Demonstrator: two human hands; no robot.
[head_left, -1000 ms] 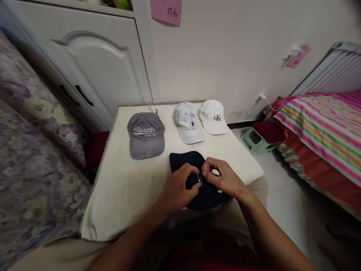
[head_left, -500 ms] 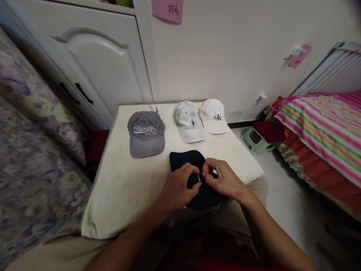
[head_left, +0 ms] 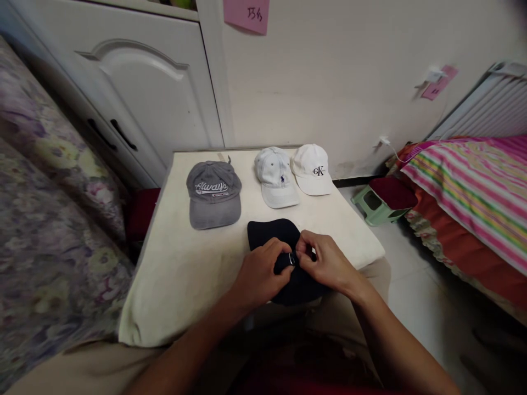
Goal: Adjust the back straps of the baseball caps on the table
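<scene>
A dark navy cap [head_left: 297, 291] lies at the table's near edge, its brim pointing to the far left. Its back strap carries a small metal buckle [head_left: 292, 259]. Thumb and fingers of my left hand [head_left: 260, 274] grip the strap just left of the buckle. On the buckle's right side my right hand [head_left: 325, 260] pinches the strap's end, which its fingertips mostly cover. Beyond, a grey cap [head_left: 214, 195] with white lettering sits at the left. A pale blue cap [head_left: 275, 176] and a white cap [head_left: 312, 169] stand side by side at the back right.
The caps rest on a table with a cream cloth [head_left: 177, 280]. A white cabinet [head_left: 140, 82] and the wall stand behind it. Floral curtain fabric [head_left: 53, 236] hangs at the left. A green stool [head_left: 385, 200] and a bed [head_left: 473, 208] are at the right.
Both hands stay at the buckle with only slight finger movement. The right fingertips have shifted a little at the strap's end. The other caps have not moved.
</scene>
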